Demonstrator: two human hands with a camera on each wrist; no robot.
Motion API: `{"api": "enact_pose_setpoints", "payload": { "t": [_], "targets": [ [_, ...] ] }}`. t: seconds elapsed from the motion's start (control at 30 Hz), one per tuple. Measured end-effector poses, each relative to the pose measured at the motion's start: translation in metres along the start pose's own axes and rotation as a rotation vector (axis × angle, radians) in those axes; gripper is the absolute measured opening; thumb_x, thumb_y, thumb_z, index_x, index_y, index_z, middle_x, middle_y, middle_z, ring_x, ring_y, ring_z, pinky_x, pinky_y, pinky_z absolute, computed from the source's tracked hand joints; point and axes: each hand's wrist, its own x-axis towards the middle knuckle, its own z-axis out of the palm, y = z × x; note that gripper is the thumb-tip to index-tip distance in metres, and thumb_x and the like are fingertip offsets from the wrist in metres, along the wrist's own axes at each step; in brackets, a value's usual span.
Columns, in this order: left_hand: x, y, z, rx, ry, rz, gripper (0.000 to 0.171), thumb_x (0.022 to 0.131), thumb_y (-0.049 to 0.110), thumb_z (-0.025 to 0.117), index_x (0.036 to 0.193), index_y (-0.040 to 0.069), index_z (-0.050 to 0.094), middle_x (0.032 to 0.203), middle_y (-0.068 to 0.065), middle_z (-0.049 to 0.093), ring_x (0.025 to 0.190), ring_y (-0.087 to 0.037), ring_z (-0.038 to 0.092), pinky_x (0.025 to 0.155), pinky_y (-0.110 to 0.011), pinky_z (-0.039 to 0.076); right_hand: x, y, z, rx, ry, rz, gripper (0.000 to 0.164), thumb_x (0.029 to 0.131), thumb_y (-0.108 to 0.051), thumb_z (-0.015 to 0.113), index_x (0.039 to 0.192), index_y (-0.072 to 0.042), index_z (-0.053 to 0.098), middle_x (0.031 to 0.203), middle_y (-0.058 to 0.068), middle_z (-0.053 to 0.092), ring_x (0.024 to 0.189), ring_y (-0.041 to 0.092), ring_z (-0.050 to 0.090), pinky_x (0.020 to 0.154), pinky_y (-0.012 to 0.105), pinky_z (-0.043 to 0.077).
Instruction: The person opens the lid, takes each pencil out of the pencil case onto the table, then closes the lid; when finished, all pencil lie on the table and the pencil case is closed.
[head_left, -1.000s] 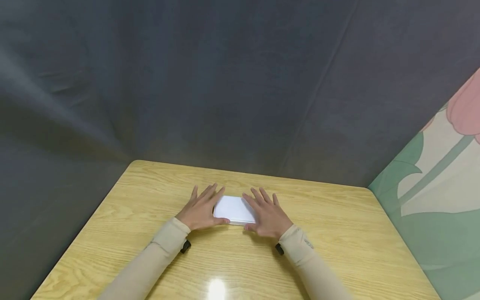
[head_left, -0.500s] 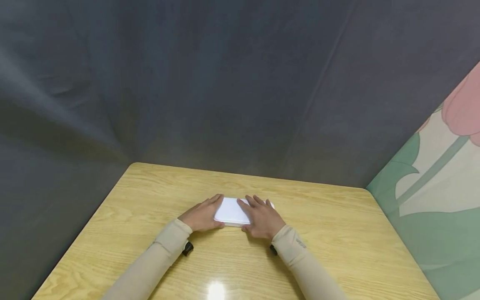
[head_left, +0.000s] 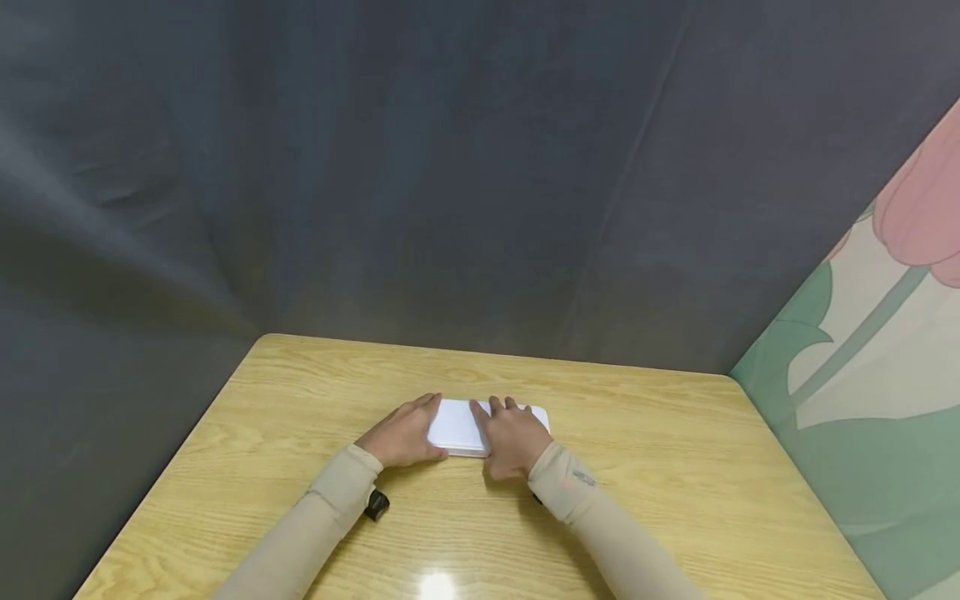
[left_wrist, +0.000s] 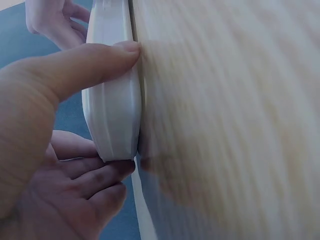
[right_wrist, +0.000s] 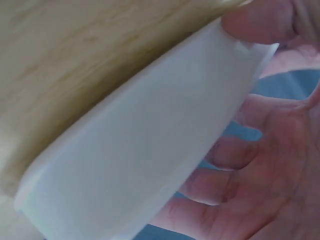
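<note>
A flat white box point(head_left: 455, 427) with rounded corners lies on the wood-grain table point(head_left: 660, 467). My left hand point(head_left: 405, 433) grips its left end. In the left wrist view, the thumb lies across the side of the box point(left_wrist: 114, 117), with the fingers round its end. My right hand point(head_left: 516, 440) holds the box right of its middle, fingers bent over the top, thumb at the near side. The right wrist view has the white side wall point(right_wrist: 135, 135) up close, the thumb at one end and the fingers beyond its upper edge. The palm hides part of the lid.
A dark curtain point(head_left: 465, 183) hangs behind the table and along its left side. To the right is a floral cloth point(head_left: 885, 392) with pink and green shapes. A bright light reflection shows on the tabletop near the front.
Both hands have closed in on the box from spread fingers. The right hand has shifted left across it, uncovering its right end, and its fingers have bent. The head view has tilted slightly.
</note>
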Motion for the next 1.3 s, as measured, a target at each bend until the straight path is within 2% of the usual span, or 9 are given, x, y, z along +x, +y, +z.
{"api": "enact_pose_setpoints", "payload": {
  "t": [0.23, 0.43, 0.73, 0.93, 0.97, 1.03, 1.1, 1.2, 1.3],
  "targets": [
    [0.000, -0.006, 0.002, -0.013, 0.019, 0.002, 0.103, 0.080, 0.038, 0.087, 0.156, -0.005, 0.033, 0.161, -0.024, 0.038, 0.145, -0.036, 0.046, 0.117, -0.046, 0.046, 0.002, -0.005, 0.000, -0.057, 0.011, -0.004, 0.091, 0.066, -0.031, 0.078, 0.149, -0.009, 0.049, 0.125, 0.020, 0.067, 0.110, 0.042, 0.068, 0.074, 0.056, 0.062],
    [-0.001, -0.010, 0.000, -0.050, 0.008, 0.029, 0.103, 0.080, 0.038, 0.087, 0.155, -0.006, 0.033, 0.161, -0.025, 0.038, 0.145, -0.039, 0.045, 0.118, -0.049, 0.044, 0.001, -0.001, -0.004, -0.055, 0.009, -0.055, 0.089, 0.066, -0.033, 0.078, 0.148, -0.009, 0.051, 0.122, 0.017, 0.069, 0.103, 0.036, 0.070, 0.069, 0.046, 0.064],
    [0.000, -0.017, 0.005, -0.153, -0.003, 0.053, 0.101, 0.083, 0.034, 0.085, 0.159, -0.001, 0.029, 0.161, -0.019, 0.040, 0.142, -0.033, 0.049, 0.118, -0.048, 0.044, -0.005, 0.020, -0.022, 0.170, -0.052, -0.150, 0.071, 0.073, -0.021, 0.077, 0.142, -0.015, 0.060, 0.123, 0.013, 0.071, 0.077, 0.013, 0.064, 0.068, 0.029, 0.058],
    [0.002, -0.016, 0.004, -0.166, 0.001, -0.015, 0.117, 0.080, 0.035, 0.087, 0.163, 0.001, 0.012, 0.161, -0.019, 0.039, 0.147, -0.034, 0.044, 0.120, -0.050, 0.041, 0.000, 0.048, -0.036, 0.487, -0.040, -0.170, 0.046, 0.089, -0.016, 0.074, 0.135, -0.011, 0.067, 0.115, 0.010, 0.078, 0.044, 0.002, 0.031, 0.046, 0.018, 0.037],
    [0.001, -0.015, 0.004, -0.166, 0.001, -0.027, 0.118, 0.080, 0.035, 0.087, 0.163, 0.002, 0.010, 0.161, -0.018, 0.039, 0.147, -0.034, 0.043, 0.121, -0.050, 0.040, 0.002, 0.053, -0.037, 0.541, -0.037, -0.161, 0.043, 0.092, -0.016, 0.073, 0.135, -0.011, 0.068, 0.117, 0.011, 0.077, 0.043, 0.003, 0.031, 0.046, 0.018, 0.037],
    [0.001, -0.015, 0.004, -0.165, 0.005, -0.042, 0.120, 0.080, 0.034, 0.088, 0.163, 0.002, 0.008, 0.162, -0.017, 0.039, 0.148, -0.033, 0.043, 0.122, -0.049, 0.039, 0.006, 0.062, -0.038, 0.655, -0.022, -0.117, 0.040, 0.095, -0.016, 0.072, 0.134, -0.011, 0.068, 0.121, 0.011, 0.075, 0.053, -0.001, 0.049, 0.054, 0.017, 0.048],
    [0.000, -0.014, 0.004, -0.172, 0.012, -0.043, 0.117, 0.080, 0.033, 0.087, 0.163, 0.002, 0.010, 0.162, -0.017, 0.039, 0.148, -0.033, 0.043, 0.122, -0.049, 0.039, 0.012, 0.070, -0.038, 0.759, 0.002, -0.053, 0.036, 0.096, -0.015, 0.071, 0.131, -0.012, 0.070, 0.130, 0.010, 0.071, 0.072, 0.003, 0.068, 0.069, 0.020, 0.058],
    [0.000, -0.013, 0.004, -0.191, 0.017, -0.035, 0.113, 0.081, 0.030, 0.087, 0.163, 0.003, 0.014, 0.162, -0.016, 0.039, 0.148, -0.032, 0.043, 0.122, -0.048, 0.039, 0.022, 0.079, -0.038, 0.870, 0.067, 0.050, 0.028, 0.094, -0.012, 0.072, 0.121, -0.015, 0.077, 0.123, 0.008, 0.075, 0.100, 0.013, 0.075, 0.081, 0.029, 0.064],
    [-0.002, -0.011, 0.004, -0.205, 0.015, -0.016, 0.107, 0.082, 0.029, 0.086, 0.162, 0.004, 0.019, 0.161, -0.017, 0.040, 0.147, -0.033, 0.044, 0.120, -0.049, 0.041, 0.032, 0.086, -0.035, 0.882, 0.154, 0.139, 0.018, 0.091, -0.012, 0.075, 0.107, -0.020, 0.082, 0.108, 0.005, 0.080, 0.091, 0.016, 0.077, 0.075, 0.028, 0.064]
  ]
}}
